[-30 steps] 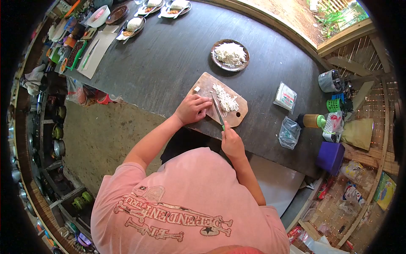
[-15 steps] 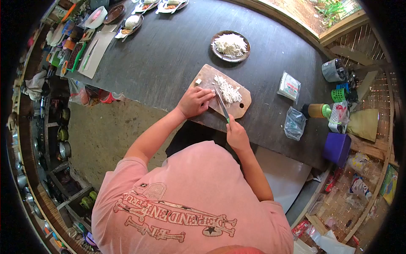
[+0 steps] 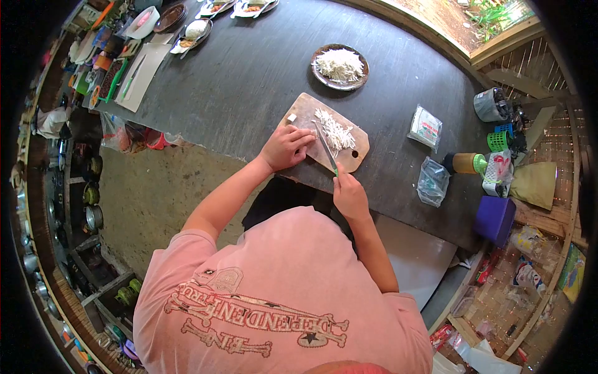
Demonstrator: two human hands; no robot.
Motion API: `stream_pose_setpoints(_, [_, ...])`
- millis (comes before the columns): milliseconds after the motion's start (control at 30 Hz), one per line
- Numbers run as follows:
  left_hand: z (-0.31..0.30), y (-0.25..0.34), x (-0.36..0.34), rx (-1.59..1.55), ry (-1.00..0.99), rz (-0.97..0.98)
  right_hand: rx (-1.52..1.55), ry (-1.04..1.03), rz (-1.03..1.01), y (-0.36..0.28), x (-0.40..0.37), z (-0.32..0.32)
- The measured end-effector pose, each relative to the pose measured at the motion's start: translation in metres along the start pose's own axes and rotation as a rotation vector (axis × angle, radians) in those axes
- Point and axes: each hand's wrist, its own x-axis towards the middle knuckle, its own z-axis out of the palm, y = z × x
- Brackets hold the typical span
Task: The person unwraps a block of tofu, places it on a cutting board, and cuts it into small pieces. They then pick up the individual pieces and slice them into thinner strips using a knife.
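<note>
A wooden cutting board (image 3: 307,107) lies at the table edge in front of me, with a heap of thin white strips (image 3: 337,134) on it. My right hand (image 3: 351,198) is closed around the green handle of a knife (image 3: 326,149). The blade rests over the board beside the strips. With bent fingers pressed together, my left hand (image 3: 288,147) grips at the board's left side, its fingertips close to the blade; what they hold is hidden. A small white block (image 3: 292,117) sits above that hand. Beyond the board stands a brown plate (image 3: 316,77) piled with white strips (image 3: 339,65).
On the dark table (image 3: 249,81), a plastic-wrapped white pack (image 3: 426,128), a clear bag (image 3: 433,181) and a lidded jar (image 3: 467,163) are at right. Plates of food (image 3: 195,36) stand at far left, near another knife (image 3: 133,78) on a pale board (image 3: 148,70).
The knife and my right hand have shifted very slightly; the blade still lies beside my left fingertips. My left hand stays on the board, and the strips look nearly the same.
</note>
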Motion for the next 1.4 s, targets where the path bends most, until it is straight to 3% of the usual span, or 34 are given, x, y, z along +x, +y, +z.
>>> stream_pose_setpoints(667, [0.005,-0.002,-0.005,0.035,0.016,0.006,-0.04,-0.093,-0.003,-0.007,0.008,-0.002])
stream_pose_setpoints(767, [0.004,-0.003,-0.005,0.023,0.027,0.012,-0.24,-0.143,0.057,-0.014,0.002,0.011])
stream_pose_setpoints(1000, [0.006,0.0,-0.007,0.044,0.035,0.021,0.028,-0.116,0.034,0.009,-0.003,-0.007])
stream_pose_setpoints(1167, [0.002,0.0,-0.002,0.047,0.027,0.015,0.36,-0.04,0.198,0.006,-0.001,-0.002])
stream_pose_setpoints(1400, [0.003,0.0,-0.004,0.032,0.012,0.005,0.132,-0.004,0.001,0.013,-0.005,-0.002])
